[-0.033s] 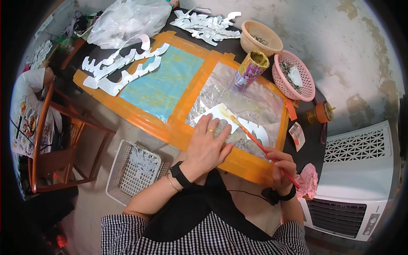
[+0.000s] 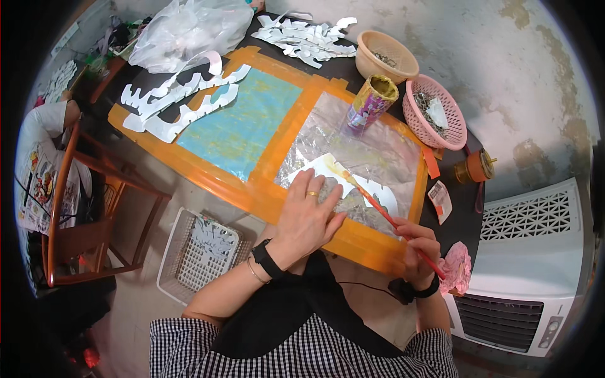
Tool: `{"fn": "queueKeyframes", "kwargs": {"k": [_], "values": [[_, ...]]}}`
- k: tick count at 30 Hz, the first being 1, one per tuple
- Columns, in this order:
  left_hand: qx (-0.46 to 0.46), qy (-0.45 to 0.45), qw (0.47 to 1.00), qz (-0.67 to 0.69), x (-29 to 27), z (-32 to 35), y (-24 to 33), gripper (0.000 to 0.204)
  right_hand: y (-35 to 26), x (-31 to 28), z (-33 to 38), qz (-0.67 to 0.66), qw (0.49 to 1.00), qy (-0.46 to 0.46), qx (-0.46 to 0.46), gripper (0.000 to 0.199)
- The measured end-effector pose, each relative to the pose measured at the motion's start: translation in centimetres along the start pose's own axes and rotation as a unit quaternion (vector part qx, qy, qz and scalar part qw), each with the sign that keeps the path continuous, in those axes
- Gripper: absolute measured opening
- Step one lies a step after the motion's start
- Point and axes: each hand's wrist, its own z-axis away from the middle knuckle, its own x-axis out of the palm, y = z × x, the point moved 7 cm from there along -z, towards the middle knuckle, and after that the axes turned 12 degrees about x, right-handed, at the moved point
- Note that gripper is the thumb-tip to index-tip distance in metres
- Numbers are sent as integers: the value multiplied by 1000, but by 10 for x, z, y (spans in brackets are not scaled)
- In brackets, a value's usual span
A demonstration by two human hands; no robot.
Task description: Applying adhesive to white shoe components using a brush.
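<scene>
My left hand (image 2: 307,216) lies flat, fingers spread, pressing a white paper cutout (image 2: 353,183) onto a clear plastic sheet (image 2: 372,148) taped with orange tape to the table. A ring is on one finger and a black watch on the wrist. My right hand (image 2: 417,247) is shut on a red-handled paintbrush (image 2: 386,214). The brush tip rests on the cutout, where there is a yellow smear. A gold-smeared paint cup (image 2: 372,99) stands at the far edge of the sheet.
A blue-painted panel (image 2: 242,123) with orange tape borders lies left, with white cutouts (image 2: 179,101) across it. More cutouts (image 2: 309,38), a beige basket (image 2: 386,57), a pink basket (image 2: 435,113), a tape roll (image 2: 477,166) and a plastic bag (image 2: 189,28) sit farther back. A white floor basket (image 2: 198,255), an orange chair (image 2: 75,208) and a white cooler (image 2: 529,271) surround me.
</scene>
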Motion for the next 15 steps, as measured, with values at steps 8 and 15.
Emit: {"fn": "queueKeyframes", "kwargs": {"k": [8, 15], "values": [[-2, -1, 1000, 2, -1, -1, 0, 46, 2, 11, -11, -39, 999, 23, -15, 22], [-4, -7, 1000, -4, -1, 1, 0, 45, 15, 25, -28, -17, 1000, 14, -5, 26]]}}
